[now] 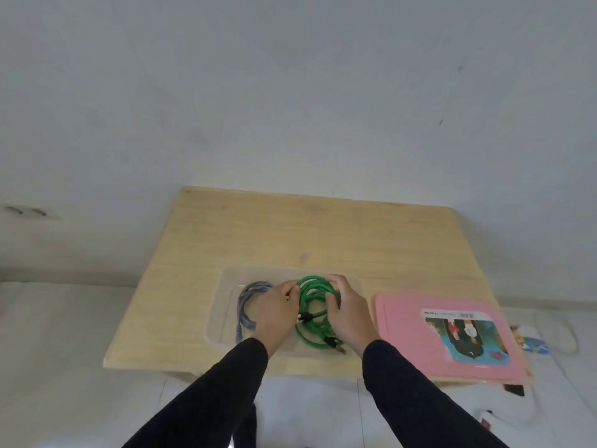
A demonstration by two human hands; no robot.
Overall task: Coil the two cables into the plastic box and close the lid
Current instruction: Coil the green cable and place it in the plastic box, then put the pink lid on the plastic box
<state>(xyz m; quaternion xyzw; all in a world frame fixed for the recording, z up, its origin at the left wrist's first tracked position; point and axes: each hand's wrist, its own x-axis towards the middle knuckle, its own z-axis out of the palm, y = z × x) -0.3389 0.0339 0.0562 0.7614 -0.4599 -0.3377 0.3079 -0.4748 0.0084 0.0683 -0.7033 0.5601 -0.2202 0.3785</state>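
Note:
A clear plastic box (223,286) stands on the wooden table (290,227), near its front edge. Inside the box, at the left, a grey-purple cable (247,297) lies in a loose coil. A green cable (311,302) sits coiled in the middle of the box. My left hand (274,313) grips the green coil's left side and my right hand (347,313) grips its right side. The cable's dark plug ends show near the box's front wall. The pink lid (403,337) lies flat on the table to the right of the box, with a printed label on top.
A white wall rises behind the table. On the tiled floor at the right lie a white cord (568,341) and small colourful items (533,344). The far half of the tabletop is bare wood.

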